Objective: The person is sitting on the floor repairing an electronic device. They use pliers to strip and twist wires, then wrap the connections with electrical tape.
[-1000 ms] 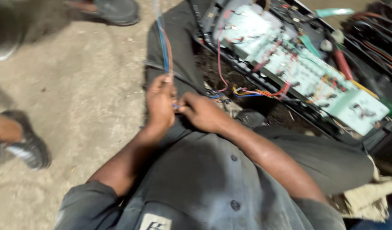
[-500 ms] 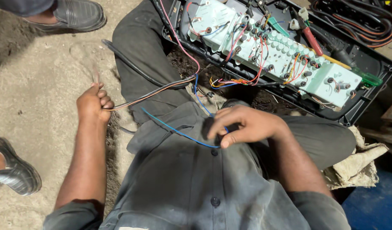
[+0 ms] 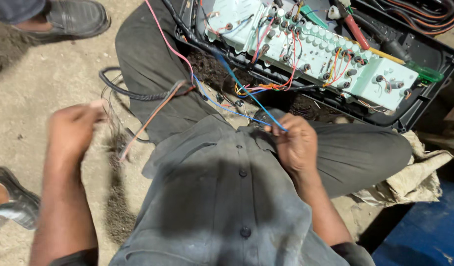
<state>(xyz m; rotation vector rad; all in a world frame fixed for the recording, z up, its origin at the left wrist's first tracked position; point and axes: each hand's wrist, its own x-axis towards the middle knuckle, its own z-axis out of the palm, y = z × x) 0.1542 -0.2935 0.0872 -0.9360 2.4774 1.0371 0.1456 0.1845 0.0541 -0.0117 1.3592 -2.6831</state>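
The right hand (image 3: 297, 145) rests over the lap, its fingers (image 3: 278, 130) pinching a blue wire (image 3: 236, 81) that runs up to the pale green circuit board (image 3: 315, 51) in the black tray (image 3: 434, 74); the left hand (image 3: 71, 130) is blurred out over the sandy floor (image 3: 34, 93), near a reddish wire bundle (image 3: 148, 118); I cannot tell whether its fingers grip anything.

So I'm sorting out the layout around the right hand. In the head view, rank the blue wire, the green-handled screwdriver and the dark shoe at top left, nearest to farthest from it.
1. blue wire: pinched in the right hand, running up to the board.
2. green-handled screwdriver: upper right, on the black tray's edge.
3. dark shoe: top left, on the sandy ground.
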